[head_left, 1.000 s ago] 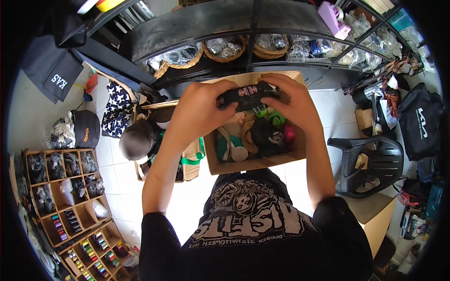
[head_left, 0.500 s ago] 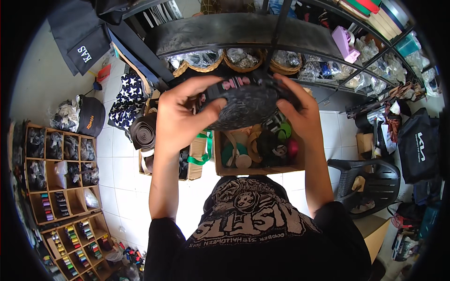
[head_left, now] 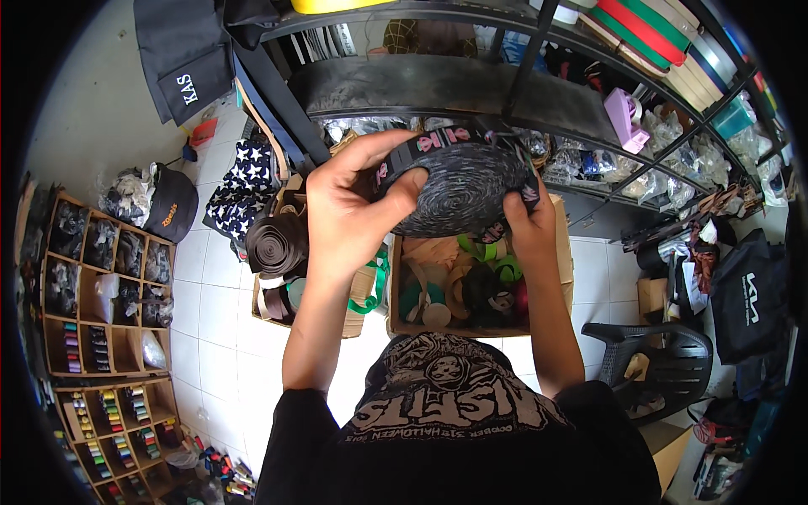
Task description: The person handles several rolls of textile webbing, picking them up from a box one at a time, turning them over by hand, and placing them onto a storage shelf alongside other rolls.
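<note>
A large roll of black webbing strap [head_left: 461,187], wound flat in a tight spiral with a pink pattern along its outer face, is held up between both hands. My left hand [head_left: 362,198] grips its left side, thumb lying over the coiled face and fingers behind the edge. On the right side, my right hand [head_left: 532,227] presses its thumb against the rim; its other fingers are mostly hidden behind the roll. Below the roll stands an open cardboard box [head_left: 471,326] with coils of ribbon and strap in green, tan, black and magenta.
Left of the box, a second carton [head_left: 343,326] holds green ribbon, beside a brown strap roll [head_left: 276,244]. A black metal shelf [head_left: 404,84] spans the far side. Thread spools fill a wooden pigeonhole rack [head_left: 109,379] at left. A black plastic chair [head_left: 652,362] stands at right.
The roll has tilted so its coiled face shows more fully. My right hand has shifted lower along its rim, and the whole view has swung slightly.
</note>
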Demonstrator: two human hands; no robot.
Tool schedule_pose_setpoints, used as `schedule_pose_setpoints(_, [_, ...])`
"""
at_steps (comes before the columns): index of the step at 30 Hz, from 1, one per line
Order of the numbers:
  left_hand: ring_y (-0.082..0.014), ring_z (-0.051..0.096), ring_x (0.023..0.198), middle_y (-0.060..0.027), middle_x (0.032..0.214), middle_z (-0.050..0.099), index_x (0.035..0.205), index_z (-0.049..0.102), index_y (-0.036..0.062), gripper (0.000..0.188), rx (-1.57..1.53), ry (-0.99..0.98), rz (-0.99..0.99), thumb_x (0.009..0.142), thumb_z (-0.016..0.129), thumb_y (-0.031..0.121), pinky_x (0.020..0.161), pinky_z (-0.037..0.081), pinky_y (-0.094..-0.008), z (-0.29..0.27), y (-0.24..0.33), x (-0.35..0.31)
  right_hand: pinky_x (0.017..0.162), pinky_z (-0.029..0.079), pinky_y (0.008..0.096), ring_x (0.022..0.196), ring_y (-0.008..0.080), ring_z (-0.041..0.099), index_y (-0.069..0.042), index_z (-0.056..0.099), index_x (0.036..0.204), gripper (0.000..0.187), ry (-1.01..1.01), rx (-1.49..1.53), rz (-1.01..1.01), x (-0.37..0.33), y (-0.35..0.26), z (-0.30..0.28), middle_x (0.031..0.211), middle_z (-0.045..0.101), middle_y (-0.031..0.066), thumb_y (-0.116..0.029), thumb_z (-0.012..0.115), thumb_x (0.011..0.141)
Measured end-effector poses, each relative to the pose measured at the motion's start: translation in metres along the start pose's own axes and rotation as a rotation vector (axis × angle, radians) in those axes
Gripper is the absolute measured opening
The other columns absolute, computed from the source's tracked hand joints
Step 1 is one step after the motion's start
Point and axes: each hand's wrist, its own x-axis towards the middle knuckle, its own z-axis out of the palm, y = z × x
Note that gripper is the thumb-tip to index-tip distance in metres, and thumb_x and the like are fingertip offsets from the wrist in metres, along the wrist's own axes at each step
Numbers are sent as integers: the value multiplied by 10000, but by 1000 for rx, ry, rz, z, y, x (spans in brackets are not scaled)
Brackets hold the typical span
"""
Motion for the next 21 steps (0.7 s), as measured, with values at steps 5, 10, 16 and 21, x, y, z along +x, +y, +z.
schedule_pose_setpoints(5, [-147, 625, 877, -134, 984, 660, 1105, 580, -96, 290, -453, 196, -115, 821, 604, -42, 812, 495, -265, 6, -10, 13, 1052, 291, 323, 1227, 199, 421, 36, 289, 1404, 615, 104, -35, -220, 10, 4, 8, 1355, 418, 140, -309, 516, 948])
schedule_pose_setpoints(10, [-180, 634, 872, -143, 1004, 647, 1115, 562, -99, 281, -687, 348, -207, 848, 578, -13, 818, 515, -302, 11, -18, 24, 1087, 234, 315, 1303, 215, 345, 36, 223, 1434, 542, 136, 85, -197, 19, -13, 24, 1433, 331, 166, -271, 355, 1008])
schedule_pose_setpoints(16, [-208, 625, 924, -143, 1050, 632, 1126, 562, -85, 304, -737, 341, -259, 854, 585, 48, 850, 513, -339, 9, -27, 29, 1059, 334, 381, 1241, 253, 439, 62, 282, 1397, 473, 163, 357, -52, 22, -22, 25, 1374, 415, 169, -188, 349, 1002])
schedule_pose_setpoints(21, [-211, 628, 907, -141, 1043, 633, 1133, 557, -89, 311, -744, 382, -246, 857, 580, 52, 840, 517, -338, 17, -37, 37, 1032, 365, 363, 1195, 229, 479, 77, 341, 1361, 439, 194, 444, 4, 31, -19, 25, 1328, 471, 157, -167, 390, 999])
